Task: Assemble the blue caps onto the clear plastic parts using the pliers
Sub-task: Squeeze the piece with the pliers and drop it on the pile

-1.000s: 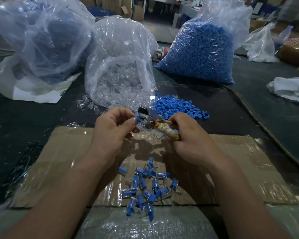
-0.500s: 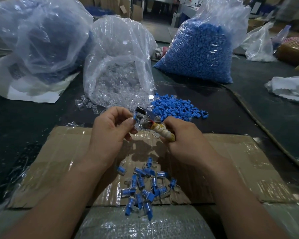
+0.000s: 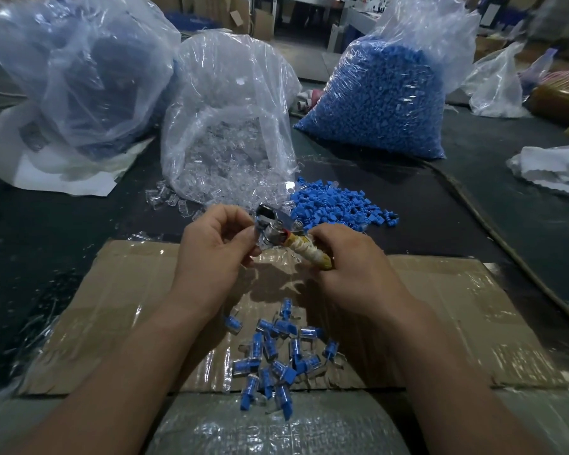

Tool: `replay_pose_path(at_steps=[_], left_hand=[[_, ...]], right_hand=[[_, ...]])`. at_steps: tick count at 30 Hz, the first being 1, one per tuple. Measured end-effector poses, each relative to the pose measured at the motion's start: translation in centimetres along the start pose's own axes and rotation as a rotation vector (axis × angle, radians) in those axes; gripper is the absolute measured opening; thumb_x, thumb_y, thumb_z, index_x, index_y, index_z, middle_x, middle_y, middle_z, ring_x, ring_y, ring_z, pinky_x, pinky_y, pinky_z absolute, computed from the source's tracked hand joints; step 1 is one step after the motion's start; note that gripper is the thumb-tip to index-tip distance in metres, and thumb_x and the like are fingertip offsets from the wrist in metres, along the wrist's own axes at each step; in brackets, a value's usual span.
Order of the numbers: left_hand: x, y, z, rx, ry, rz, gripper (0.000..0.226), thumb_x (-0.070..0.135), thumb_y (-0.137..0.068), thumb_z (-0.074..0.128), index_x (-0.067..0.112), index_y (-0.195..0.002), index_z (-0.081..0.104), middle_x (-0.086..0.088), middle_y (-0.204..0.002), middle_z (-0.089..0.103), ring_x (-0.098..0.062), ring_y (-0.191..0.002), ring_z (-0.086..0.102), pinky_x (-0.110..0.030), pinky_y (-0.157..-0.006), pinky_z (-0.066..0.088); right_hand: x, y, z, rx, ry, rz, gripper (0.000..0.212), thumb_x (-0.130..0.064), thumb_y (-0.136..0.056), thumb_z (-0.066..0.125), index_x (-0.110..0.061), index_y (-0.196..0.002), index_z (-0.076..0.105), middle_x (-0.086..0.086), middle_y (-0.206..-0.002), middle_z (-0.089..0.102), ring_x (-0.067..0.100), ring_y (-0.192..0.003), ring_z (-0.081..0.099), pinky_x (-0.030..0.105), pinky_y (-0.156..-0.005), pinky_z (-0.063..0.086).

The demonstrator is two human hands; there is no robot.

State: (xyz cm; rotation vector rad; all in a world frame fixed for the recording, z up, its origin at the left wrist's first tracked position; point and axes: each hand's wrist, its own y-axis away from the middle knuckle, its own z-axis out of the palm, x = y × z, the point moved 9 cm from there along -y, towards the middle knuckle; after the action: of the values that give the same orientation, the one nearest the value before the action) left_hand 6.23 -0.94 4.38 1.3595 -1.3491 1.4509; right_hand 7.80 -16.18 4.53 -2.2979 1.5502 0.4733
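My right hand (image 3: 349, 264) grips the tape-wrapped handles of the metal pliers (image 3: 276, 228), whose jaws point left toward my left hand (image 3: 214, 247). The left hand's curled fingers pinch a small part at the jaws; the part is mostly hidden. Below the hands, several assembled clear parts with blue caps (image 3: 276, 359) lie in a heap on the taped cardboard (image 3: 457, 310). A loose pile of blue caps (image 3: 335, 208) lies just beyond the pliers. An open bag of clear plastic parts (image 3: 224, 149) stands behind the left hand.
A large bag full of blue caps (image 3: 381, 103) stands at the back right. Another big plastic bag (image 3: 79, 77) sits at the back left on white sheeting. A few clear parts (image 3: 165, 198) lie loose on the dark table. White crumpled material (image 3: 552, 165) lies at the right.
Both hands and the pliers stay together in nearly the same spot. The blue bit seen at the left fingertips one second ago is now hidden at the jaws.
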Motion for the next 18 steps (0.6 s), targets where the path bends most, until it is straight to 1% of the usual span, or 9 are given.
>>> replay_pose_path(at_steps=[2,4,6,8,10,12,13,15,18], left_hand=[[-0.2,-0.1,-0.4,0.028,0.009,-0.011,0.020,-0.004,-0.085,0.055,0.015,-0.077,0.057,-0.002,-0.071,0.059,0.002,-0.054,0.057,-0.011,-0.050,0.047],[-0.3,-0.3,-1.1,0.063,0.050,-0.032,0.018,-0.002,-0.083,0.057,0.015,-0.076,0.059,-0.001,-0.068,0.062,0.000,-0.054,0.058,-0.012,-0.049,0.047],[-0.4,-0.4,-1.3,0.038,0.104,-0.061,0.015,0.001,-0.079,0.062,0.015,-0.074,0.063,0.002,-0.062,0.065,-0.004,-0.051,0.058,-0.015,-0.045,0.046],[-0.5,-0.2,-0.6,-0.079,0.171,-0.123,0.009,0.008,-0.071,0.065,0.016,-0.068,0.068,0.002,-0.060,0.067,-0.007,-0.047,0.057,-0.018,-0.042,0.044],[-0.9,0.4,0.9,-0.257,0.206,-0.228,0.007,0.015,-0.063,0.066,0.015,-0.066,0.072,-0.003,-0.062,0.068,-0.009,-0.046,0.056,-0.021,-0.043,0.046],[-1.2,1.3,2.4,-0.451,0.195,-0.292,0.008,0.012,-0.060,0.067,0.013,-0.065,0.072,-0.006,-0.062,0.068,-0.008,-0.044,0.056,-0.017,-0.041,0.045],[-1.2,1.7,3.1,-0.543,0.172,-0.296,0.007,0.011,-0.059,0.068,0.012,-0.065,0.072,-0.006,-0.062,0.068,-0.008,-0.044,0.056,-0.016,-0.040,0.044],[-1.2,2.7,4.1,-0.693,0.110,-0.297,0.010,0.016,-0.057,0.072,0.014,-0.067,0.073,-0.007,-0.063,0.068,-0.012,-0.047,0.056,-0.018,-0.042,0.044],[-1.3,3.3,4.8,-0.809,0.024,-0.277,0.017,0.024,-0.056,0.074,0.016,-0.070,0.073,-0.007,-0.065,0.069,-0.011,-0.048,0.056,-0.018,-0.042,0.044]], right_hand=[[0.4,0.0,-0.2,-0.002,-0.009,0.008,0.024,-0.021,-0.083,0.064,-0.023,-0.105,0.055,-0.008,-0.094,0.052,0.009,-0.085,0.046,0.025,-0.067,0.033],[1.0,0.0,-0.6,-0.012,0.007,0.027,0.025,-0.018,-0.082,0.064,-0.023,-0.105,0.056,-0.007,-0.094,0.053,0.012,-0.087,0.048,0.027,-0.068,0.035],[1.5,0.1,-0.8,-0.043,0.021,0.055,0.026,-0.017,-0.081,0.064,-0.024,-0.105,0.058,-0.007,-0.092,0.054,0.012,-0.085,0.049,0.029,-0.069,0.039],[1.8,0.2,-0.5,-0.087,0.025,0.074,0.024,-0.019,-0.079,0.066,-0.026,-0.101,0.059,-0.008,-0.090,0.057,0.011,-0.082,0.051,0.032,-0.070,0.044],[1.9,0.4,0.0,-0.132,0.017,0.088,0.023,-0.023,-0.077,0.069,-0.029,-0.098,0.060,-0.010,-0.088,0.058,0.008,-0.080,0.051,0.031,-0.068,0.044],[1.9,0.5,0.4,-0.166,0.022,0.090,0.024,-0.027,-0.075,0.072,-0.030,-0.097,0.061,-0.010,-0.087,0.059,0.007,-0.079,0.052,0.030,-0.068,0.045],[1.8,0.5,0.5,-0.173,0.037,0.085,0.026,-0.030,-0.074,0.073,-0.030,-0.097,0.061,-0.010,-0.089,0.059,0.008,-0.081,0.053,0.031,-0.070,0.046],[1.6,0.5,0.6,-0.177,0.060,0.081,0.033,-0.036,-0.071,0.075,-0.029,-0.100,0.061,-0.010,-0.092,0.059,0.009,-0.083,0.052,0.032,-0.074,0.047],[1.6,0.5,0.7,-0.171,0.075,0.081,0.040,-0.037,-0.067,0.078,-0.031,-0.102,0.060,-0.011,-0.094,0.058,0.008,-0.086,0.051,0.031,-0.075,0.045]])
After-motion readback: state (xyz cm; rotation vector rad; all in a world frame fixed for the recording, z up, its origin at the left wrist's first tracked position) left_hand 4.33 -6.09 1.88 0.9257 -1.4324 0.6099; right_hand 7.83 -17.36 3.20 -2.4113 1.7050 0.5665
